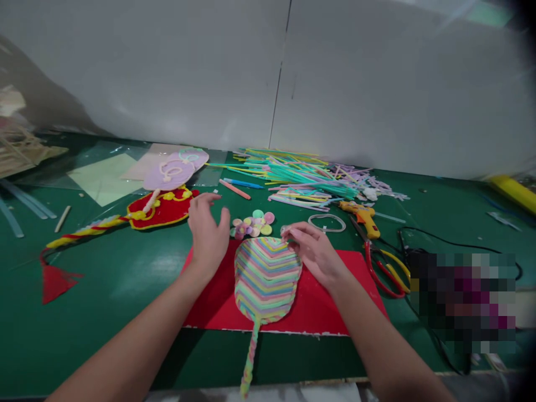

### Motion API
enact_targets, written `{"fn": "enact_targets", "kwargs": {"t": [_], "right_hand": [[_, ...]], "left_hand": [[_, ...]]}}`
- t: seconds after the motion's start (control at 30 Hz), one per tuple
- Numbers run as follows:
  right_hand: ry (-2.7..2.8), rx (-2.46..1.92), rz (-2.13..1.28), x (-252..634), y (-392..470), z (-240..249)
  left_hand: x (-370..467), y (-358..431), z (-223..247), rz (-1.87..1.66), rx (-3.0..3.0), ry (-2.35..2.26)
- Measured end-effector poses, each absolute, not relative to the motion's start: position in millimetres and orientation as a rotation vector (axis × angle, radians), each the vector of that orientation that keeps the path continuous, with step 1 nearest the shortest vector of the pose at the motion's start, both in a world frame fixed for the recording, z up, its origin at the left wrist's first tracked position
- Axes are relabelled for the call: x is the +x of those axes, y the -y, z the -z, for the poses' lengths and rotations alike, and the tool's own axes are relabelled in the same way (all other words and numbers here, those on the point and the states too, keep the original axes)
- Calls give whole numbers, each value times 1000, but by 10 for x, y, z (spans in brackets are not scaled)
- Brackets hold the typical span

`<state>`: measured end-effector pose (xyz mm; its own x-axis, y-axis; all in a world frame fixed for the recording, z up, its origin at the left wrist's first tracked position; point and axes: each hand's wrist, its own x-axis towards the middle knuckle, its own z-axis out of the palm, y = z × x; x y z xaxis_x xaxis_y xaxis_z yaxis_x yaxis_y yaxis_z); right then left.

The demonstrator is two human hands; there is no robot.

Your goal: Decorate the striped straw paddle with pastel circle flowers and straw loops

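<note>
A round pastel striped fan (268, 279) made of fuzzy pipe cleaners lies on a red sheet (335, 290), its twisted handle pointing toward me. Over the sheet's left side hovers my left hand (207, 231), empty, with thumb and fingers apart. My right hand (316, 251) is at the fan's upper right edge, fingertips pinched together. Whatever may be between them is too small to make out. Just beyond the fan's top sits a cluster of small pastel coiled discs (253, 224).
Loose pipe cleaners (288, 173) are heaped at the back. To the right lie an orange glue gun (364, 216), red-handled pliers (379, 268), a wire coil (327, 223) and a black cord. A red-and-yellow fan (161, 215) with a tassel and a purple piece (171, 170) lie left.
</note>
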<state>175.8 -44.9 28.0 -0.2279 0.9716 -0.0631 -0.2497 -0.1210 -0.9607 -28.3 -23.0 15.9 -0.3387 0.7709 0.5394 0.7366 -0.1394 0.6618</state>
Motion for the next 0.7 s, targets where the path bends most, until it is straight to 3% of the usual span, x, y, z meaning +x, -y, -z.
{"fn": "enact_targets", "kwargs": {"t": [0.23, 0.43, 0.53, 0.7], "right_hand": [[1096, -951, -1548, 1741, 446, -264], [1097, -963, -1536, 1734, 445, -259], [1096, -962, -1531, 1725, 442, -249], [1066, -963, -1498, 1716, 428, -220]], "left_hand": [[-290, 215, -140, -1248, 1828, -2092], [-444, 86, -78, -1459, 1630, -2043], [-272, 218, -162, -1503, 1704, -1807], [143, 540, -285, -1084, 1537, -1206]]}}
